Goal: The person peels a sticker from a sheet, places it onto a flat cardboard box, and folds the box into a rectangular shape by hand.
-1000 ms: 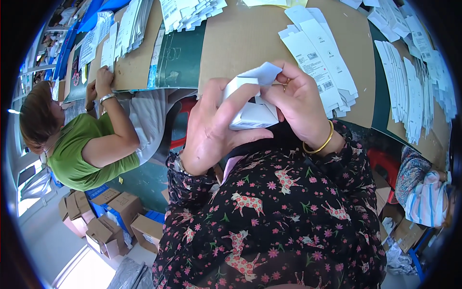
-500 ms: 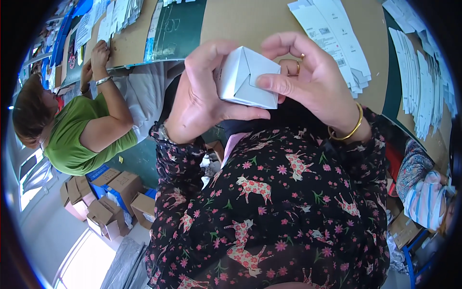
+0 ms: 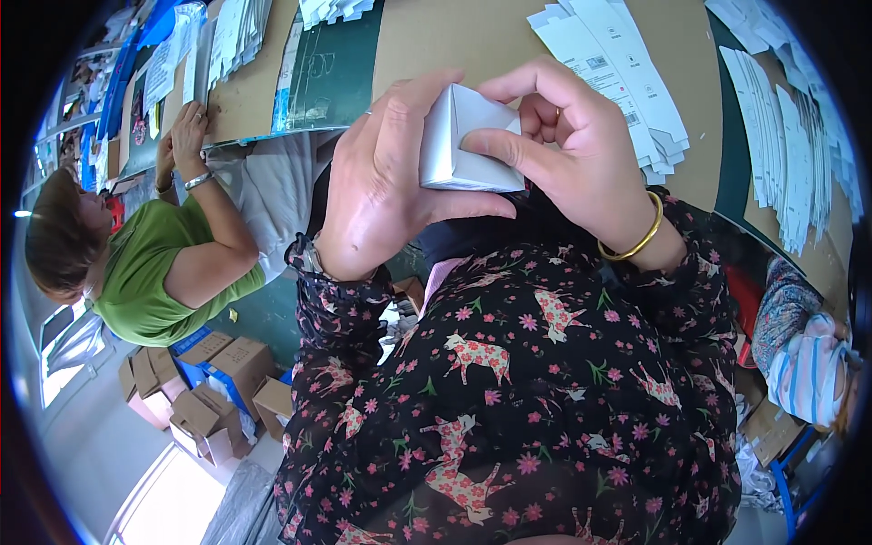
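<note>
A small white cardboard box (image 3: 443, 145) is held up between my two hands, in front of my chest and near the table's edge. My left hand (image 3: 381, 173) wraps round its left side, with the thumb stretched along the bottom. From the right, my right hand (image 3: 577, 150) grips it, thumb pressed on the face turned toward me and fingers curled behind the top right edge. That face looks closed and flat under the thumb. The far side of the box and some right fingertips are hidden.
Flat white printed cartons (image 3: 627, 82) lie on the brown cardboard-covered table (image 3: 454, 41), with more stacked cartons (image 3: 781, 145) at the right. At the left a co-worker in a green top (image 3: 173, 259) handles papers. Brown boxes (image 3: 209, 418) stand low on the left; another person (image 3: 804, 354) is at the right.
The box has turned slightly in my hands, and the folded flap seams on its face no longer show. My right thumb has moved left across it; the right fingers have curled in closer.
</note>
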A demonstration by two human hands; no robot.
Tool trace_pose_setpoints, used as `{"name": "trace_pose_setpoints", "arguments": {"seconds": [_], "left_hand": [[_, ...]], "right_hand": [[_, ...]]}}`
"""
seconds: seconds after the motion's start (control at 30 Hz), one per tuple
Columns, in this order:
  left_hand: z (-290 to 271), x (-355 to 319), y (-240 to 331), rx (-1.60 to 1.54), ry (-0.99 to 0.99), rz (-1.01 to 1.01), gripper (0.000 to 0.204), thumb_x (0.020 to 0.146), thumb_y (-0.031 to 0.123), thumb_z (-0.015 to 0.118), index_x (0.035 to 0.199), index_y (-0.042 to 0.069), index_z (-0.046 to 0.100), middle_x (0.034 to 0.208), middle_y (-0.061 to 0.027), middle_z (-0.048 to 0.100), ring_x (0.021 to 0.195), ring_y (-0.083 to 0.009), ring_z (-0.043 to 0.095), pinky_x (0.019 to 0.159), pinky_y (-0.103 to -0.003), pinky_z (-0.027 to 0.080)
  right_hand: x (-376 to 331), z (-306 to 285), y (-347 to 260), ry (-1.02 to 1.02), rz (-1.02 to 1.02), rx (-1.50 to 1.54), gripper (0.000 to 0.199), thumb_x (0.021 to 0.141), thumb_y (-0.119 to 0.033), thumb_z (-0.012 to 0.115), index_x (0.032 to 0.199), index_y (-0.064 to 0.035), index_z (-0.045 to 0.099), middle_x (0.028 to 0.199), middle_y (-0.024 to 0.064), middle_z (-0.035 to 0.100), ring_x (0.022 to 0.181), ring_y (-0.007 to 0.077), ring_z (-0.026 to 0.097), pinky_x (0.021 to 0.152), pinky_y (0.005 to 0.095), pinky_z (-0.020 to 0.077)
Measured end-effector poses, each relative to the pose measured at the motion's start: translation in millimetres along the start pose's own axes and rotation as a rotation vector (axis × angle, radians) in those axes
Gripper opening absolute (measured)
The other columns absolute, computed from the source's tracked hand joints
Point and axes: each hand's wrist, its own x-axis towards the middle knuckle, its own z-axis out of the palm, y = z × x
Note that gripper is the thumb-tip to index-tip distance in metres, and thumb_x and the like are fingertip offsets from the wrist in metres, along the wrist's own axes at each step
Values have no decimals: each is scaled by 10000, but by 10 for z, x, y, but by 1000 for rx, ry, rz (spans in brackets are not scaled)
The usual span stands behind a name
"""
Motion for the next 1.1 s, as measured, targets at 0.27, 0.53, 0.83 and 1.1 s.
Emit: {"name": "trace_pose_setpoints", "arguments": {"seconds": [0.27, 0.53, 0.83, 1.1], "left_hand": [[-117, 255, 130, 138, -16, 123, 761, 714, 324, 922, 1359, 49, 627, 1220, -160, 693, 1063, -348, 710, 901, -458, 575], [-24, 527, 425, 284, -17, 552, 481, 901, 175, 747, 1377, 128, 692, 1337, -71, 687, 1321, -297, 618, 1149, -514, 446], [633, 526, 355, 132, 173, 177, 559, 876, 184, 849, 1409, 152, 686, 1490, -68, 626, 1514, -335, 440, 1282, -601, 195], [922, 186, 203, 59, 45, 25, 460, 884, 146, 843, 1324, 113, 715, 1480, -98, 622, 1489, -370, 472, 1271, -605, 212]], "right_hand": [[-8, -210, -284, 13, 137, 100, 344, 953, -110, 834, 1230, 18, 677, 976, 11, 690, 824, 29, 615, 730, 205, 510], [-445, -665, -540, 7, 144, 69, 530, 943, -102, 801, 1408, 15, 574, 1146, 55, 653, 906, 82, 657, 772, 241, 544], [-397, -1856, -224, 876, -75, 49, 540, 975, -45, 745, 1449, 40, 499, 1166, 86, 606, 986, 196, 723, 838, 310, 626], [393, -2996, 604, 1141, -79, -288, 580, 928, -219, 849, 1361, 27, 552, 1150, 131, 616, 877, 213, 742, 808, 309, 642]]}}
